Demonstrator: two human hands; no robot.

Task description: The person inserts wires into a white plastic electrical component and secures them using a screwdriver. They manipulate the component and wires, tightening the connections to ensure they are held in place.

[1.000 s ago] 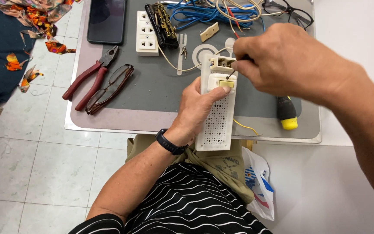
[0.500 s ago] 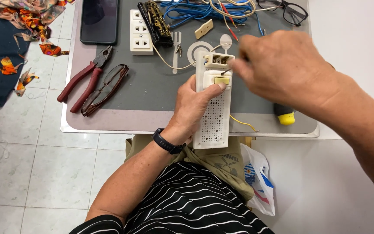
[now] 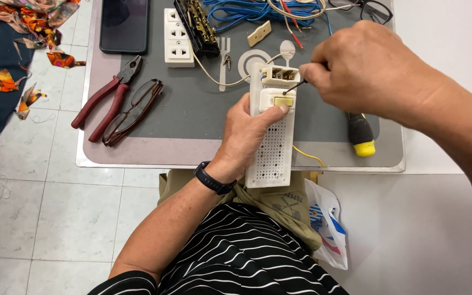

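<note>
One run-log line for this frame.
left hand: grips white perforated box | right hand: thin tool tip at box's open end | nearby: red pliers, screwdriver

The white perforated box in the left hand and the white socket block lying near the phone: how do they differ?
The white perforated box is long, with small holes, and the left hand grips it while the right hand puts a thin tool into its open top. The white socket block is shorter, shows plug sockets, and lies untouched flat on the grey table. Both are white plastic.

The left hand (image 3: 252, 131) reaches up from below, fingers wrapped, thumb pressed flat. The right hand (image 3: 367, 68) comes in from the right, its grip pinched tight at the fingertips.
</note>
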